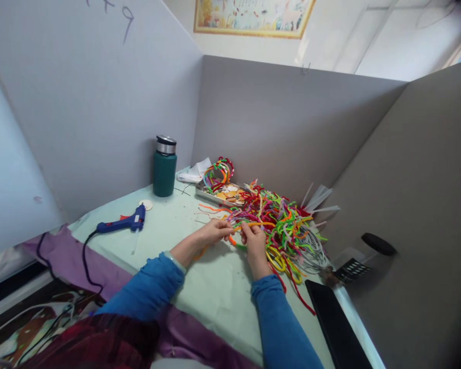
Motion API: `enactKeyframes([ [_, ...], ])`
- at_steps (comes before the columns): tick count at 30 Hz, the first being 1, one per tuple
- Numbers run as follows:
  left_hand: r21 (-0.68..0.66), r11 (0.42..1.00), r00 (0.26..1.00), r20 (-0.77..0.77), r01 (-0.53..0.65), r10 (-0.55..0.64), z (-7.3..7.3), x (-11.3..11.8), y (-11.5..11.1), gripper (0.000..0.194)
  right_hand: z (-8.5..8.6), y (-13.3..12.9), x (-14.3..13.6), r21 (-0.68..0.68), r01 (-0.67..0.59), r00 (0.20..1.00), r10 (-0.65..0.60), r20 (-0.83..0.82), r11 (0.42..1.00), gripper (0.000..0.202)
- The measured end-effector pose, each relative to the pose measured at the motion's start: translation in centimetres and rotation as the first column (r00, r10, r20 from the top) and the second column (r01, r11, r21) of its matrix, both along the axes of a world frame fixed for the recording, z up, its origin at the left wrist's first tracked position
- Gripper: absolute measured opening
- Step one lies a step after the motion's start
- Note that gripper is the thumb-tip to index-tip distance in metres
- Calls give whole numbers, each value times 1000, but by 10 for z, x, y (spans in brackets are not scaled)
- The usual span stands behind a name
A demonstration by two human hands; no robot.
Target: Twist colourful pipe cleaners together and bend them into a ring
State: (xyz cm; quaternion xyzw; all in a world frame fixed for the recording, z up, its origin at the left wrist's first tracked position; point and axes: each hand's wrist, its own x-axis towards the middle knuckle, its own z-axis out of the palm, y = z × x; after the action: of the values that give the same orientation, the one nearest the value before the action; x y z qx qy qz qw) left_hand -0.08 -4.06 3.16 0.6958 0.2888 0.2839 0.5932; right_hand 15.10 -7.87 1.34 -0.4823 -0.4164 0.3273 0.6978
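Both hands meet over the pale green table (pixel 211 287), in front of a tangled pile of coloured fuzzy stems (pixel 288 220). My left hand (pixel 215 230) pinches an orange fuzzy stem (pixel 261 224) between thumb and fingers. On the right, my right hand (pixel 254 242) grips the same stem, whose end sticks out beyond the fingers over the pile. A stretch of orange also shows below my left wrist. Just behind the hands lie several loose thin stems (pixel 215 207). Coiled yellow stems (pixel 275 259) rest beside my right wrist.
A blue glue gun (pixel 123 221) with a black cord lies at left, near a green bottle (pixel 165 171). A metal tray (pixel 215 199) holds flat round pieces, with coloured rings (pixel 218 174) at its left end. Grey partitions (pixel 272 123) surround the table. A black slab (pixel 336 323) lies right.
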Motion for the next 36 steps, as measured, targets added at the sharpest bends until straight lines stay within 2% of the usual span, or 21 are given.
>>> enactKeyframes([
  [4, -38, 998, 998, -37, 44, -45, -1, -4, -1, 48, 4, 0, 11, 36, 113, 988, -108, -106, 993, 36],
  [9, -179, 966, 981, -13, 188, -194, 4, -8, -4, 49, 8, 0, 18, 16, 110, 975, -105, -196, 994, 39],
  [13, -236, 960, 989, 16, 149, -150, 3, -9, -1, 50, 10, -3, 23, 22, 165, 966, -157, -205, 986, 38],
  [16, -267, 959, 995, 51, 93, -82, 0, -9, 3, 48, 7, -3, 17, 24, 22, 997, -20, -71, 999, 34],
  [18, -276, 958, 996, 63, 79, -64, -3, -9, 4, 47, 4, -2, 8, -42, -89, 995, 91, 41, 995, 33],
  [20, -270, 960, 995, 70, 81, -64, -5, -8, 5, 45, 2, -1, 1, -80, -119, 985, 128, 113, 990, 36],
  [24, -304, 950, 991, 128, 66, -28, -6, -5, 7, 48, 5, -2, 2, -53, -7, 995, 12, 98, 999, 40],
  [27, -342, 938, 996, 77, 58, -33, -6, -6, 9, 53, 7, -3, 12, -45, 56, 994, -52, 94, 997, 41],
  [31, -290, 951, 994, 2, 108, -112, -2, -11, 7, 54, 6, -2, 17, -52, 80, 993, -75, 88, 995, 44],
  [36, -258, 927, 959, -2, 272, -282, 4, -15, 0, 49, 3, 1, 19, -62, 140, 990, -137, 44, 988, 48],
])
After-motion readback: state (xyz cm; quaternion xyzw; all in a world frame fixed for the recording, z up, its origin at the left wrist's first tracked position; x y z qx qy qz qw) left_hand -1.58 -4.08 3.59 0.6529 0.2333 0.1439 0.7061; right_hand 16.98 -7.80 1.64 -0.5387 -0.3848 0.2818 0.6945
